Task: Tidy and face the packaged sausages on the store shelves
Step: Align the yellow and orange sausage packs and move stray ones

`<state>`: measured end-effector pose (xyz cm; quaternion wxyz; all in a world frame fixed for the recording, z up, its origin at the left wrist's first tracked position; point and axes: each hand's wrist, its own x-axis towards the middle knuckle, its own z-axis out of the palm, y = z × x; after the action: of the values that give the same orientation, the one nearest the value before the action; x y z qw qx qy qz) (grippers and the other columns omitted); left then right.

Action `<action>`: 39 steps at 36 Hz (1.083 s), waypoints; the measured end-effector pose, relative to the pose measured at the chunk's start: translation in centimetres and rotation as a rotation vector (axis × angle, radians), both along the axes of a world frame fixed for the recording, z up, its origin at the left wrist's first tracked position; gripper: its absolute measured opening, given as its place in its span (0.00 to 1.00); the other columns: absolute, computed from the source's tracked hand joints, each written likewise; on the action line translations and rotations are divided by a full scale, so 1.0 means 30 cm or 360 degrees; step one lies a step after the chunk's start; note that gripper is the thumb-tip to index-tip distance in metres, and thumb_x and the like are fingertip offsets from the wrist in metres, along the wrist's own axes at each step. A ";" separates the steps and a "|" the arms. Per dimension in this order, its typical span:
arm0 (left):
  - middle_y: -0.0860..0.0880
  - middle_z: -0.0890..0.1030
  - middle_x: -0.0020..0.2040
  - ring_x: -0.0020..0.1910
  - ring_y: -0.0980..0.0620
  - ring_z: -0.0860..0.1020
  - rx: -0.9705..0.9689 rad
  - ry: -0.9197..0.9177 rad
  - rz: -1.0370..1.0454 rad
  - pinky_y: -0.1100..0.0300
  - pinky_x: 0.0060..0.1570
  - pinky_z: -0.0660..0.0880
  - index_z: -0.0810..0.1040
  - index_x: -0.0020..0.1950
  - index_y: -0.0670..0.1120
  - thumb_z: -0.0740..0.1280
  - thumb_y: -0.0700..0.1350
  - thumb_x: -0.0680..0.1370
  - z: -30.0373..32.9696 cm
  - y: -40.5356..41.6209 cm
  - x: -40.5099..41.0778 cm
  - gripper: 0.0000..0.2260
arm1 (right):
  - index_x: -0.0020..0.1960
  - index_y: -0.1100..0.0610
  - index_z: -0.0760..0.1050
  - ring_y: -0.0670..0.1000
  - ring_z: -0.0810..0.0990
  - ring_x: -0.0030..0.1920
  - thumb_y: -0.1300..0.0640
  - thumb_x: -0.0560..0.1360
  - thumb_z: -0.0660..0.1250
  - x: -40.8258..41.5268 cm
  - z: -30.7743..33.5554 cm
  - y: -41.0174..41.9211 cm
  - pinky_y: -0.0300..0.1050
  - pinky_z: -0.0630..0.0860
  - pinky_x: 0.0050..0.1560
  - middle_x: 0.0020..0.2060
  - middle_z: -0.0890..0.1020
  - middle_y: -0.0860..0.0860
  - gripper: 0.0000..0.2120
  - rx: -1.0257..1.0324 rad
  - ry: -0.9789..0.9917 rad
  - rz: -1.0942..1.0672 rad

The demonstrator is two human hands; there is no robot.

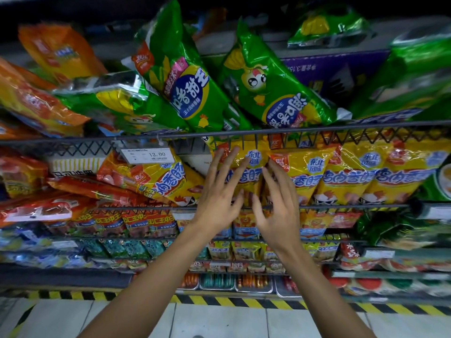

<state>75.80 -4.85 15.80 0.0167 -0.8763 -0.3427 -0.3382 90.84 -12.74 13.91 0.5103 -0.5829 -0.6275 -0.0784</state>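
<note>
Both hands reach up to the middle shelf, side by side. The left hand [216, 191] has its fingers [228, 158] spread and nearly straight, the tips lying against the front of a yellow sausage pack [249, 167] that stands upright behind the shelf's wire rail [341, 206]. The right hand [278, 203] is just beside it, fingers loosely bent and splayed, their tips at the right edge of the same pack where it meets the next yellow pack [305, 172]; whether they touch it or only hover in front cannot be told. Neither hand grips anything: both are released.

To the right, more yellow packs [366, 179] stand in a row, faces forward. To the left on the same shelf, one yellow pack [161, 181] lies tilted, and red packs [92, 186] lie flat and crooked beside it. A price tag [148, 156] reading 12.00 hangs from the upper rail [244, 132].

On the shelf above, green sausage packs [180, 76] lean at mixed angles (one of them [271, 84] is upside down), with orange packs [39, 103] heaped at the left and a purple carton [336, 69] behind.

Lower shelves hold rows of smaller packs [136, 223] in red, blue and yellow. A black-and-yellow striped strip [244, 301] runs along the base, above a pale tiled floor [219, 320].
</note>
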 end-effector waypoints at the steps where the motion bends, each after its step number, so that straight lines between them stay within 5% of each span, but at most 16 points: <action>1: 0.48 0.53 0.85 0.85 0.42 0.47 0.0006 0.0007 0.0000 0.40 0.80 0.58 0.60 0.84 0.50 0.69 0.45 0.81 0.001 0.004 0.000 0.33 | 0.78 0.62 0.66 0.55 0.63 0.80 0.60 0.80 0.70 0.000 -0.001 -0.004 0.55 0.62 0.79 0.79 0.66 0.56 0.29 -0.0013 0.0002 -0.0009; 12: 0.55 0.60 0.81 0.82 0.47 0.56 -0.0294 -0.0181 -0.0064 0.63 0.80 0.48 0.64 0.81 0.51 0.69 0.44 0.82 0.054 0.046 -0.104 0.28 | 0.78 0.59 0.67 0.53 0.63 0.79 0.59 0.81 0.67 -0.076 -0.030 -0.047 0.54 0.60 0.80 0.77 0.68 0.52 0.26 -0.0112 0.0084 0.0125; 18: 0.62 0.63 0.67 0.73 0.59 0.62 -0.0705 -0.0404 -0.0123 0.61 0.72 0.63 0.70 0.77 0.58 0.69 0.44 0.82 0.090 0.101 -0.132 0.24 | 0.76 0.61 0.70 0.54 0.67 0.77 0.62 0.81 0.68 -0.150 -0.009 -0.025 0.56 0.66 0.77 0.74 0.72 0.53 0.24 -0.0130 0.0121 0.0136; 26: 0.57 0.61 0.81 0.82 0.53 0.58 -0.0586 -0.0304 -0.0352 0.60 0.79 0.56 0.65 0.81 0.53 0.67 0.45 0.84 0.012 0.049 -0.263 0.25 | 0.75 0.58 0.71 0.47 0.69 0.75 0.58 0.82 0.65 -0.273 0.018 -0.008 0.48 0.66 0.76 0.71 0.74 0.48 0.21 -0.0220 0.0127 0.0165; 31: 0.56 0.64 0.79 0.80 0.56 0.61 -0.0681 -0.0430 -0.0240 0.62 0.78 0.60 0.69 0.79 0.52 0.67 0.41 0.83 -0.056 0.011 -0.432 0.24 | 0.77 0.54 0.68 0.46 0.70 0.74 0.59 0.82 0.68 -0.365 0.015 0.024 0.46 0.68 0.75 0.72 0.73 0.47 0.24 -0.0411 0.0146 0.0271; 36: 0.55 0.72 0.72 0.74 0.56 0.70 -0.0707 -0.0676 -0.0046 0.60 0.73 0.68 0.74 0.75 0.50 0.67 0.38 0.83 -0.099 -0.003 -0.583 0.21 | 0.82 0.51 0.59 0.46 0.69 0.75 0.49 0.83 0.66 -0.468 0.029 0.102 0.43 0.69 0.73 0.77 0.68 0.46 0.30 -0.0666 0.0236 0.0275; 39: 0.53 0.75 0.68 0.70 0.56 0.73 -0.0767 -0.0786 0.0071 0.56 0.70 0.72 0.75 0.72 0.46 0.69 0.38 0.82 -0.127 0.004 -0.635 0.19 | 0.83 0.50 0.55 0.35 0.73 0.66 0.49 0.83 0.67 -0.506 0.036 0.154 0.44 0.76 0.65 0.77 0.66 0.46 0.34 -0.0727 0.0261 0.0255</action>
<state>56.74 -4.73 12.00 -0.2667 -0.7392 -0.4253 -0.4489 75.67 -8.12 15.01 0.4193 -0.6358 -0.6296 0.1536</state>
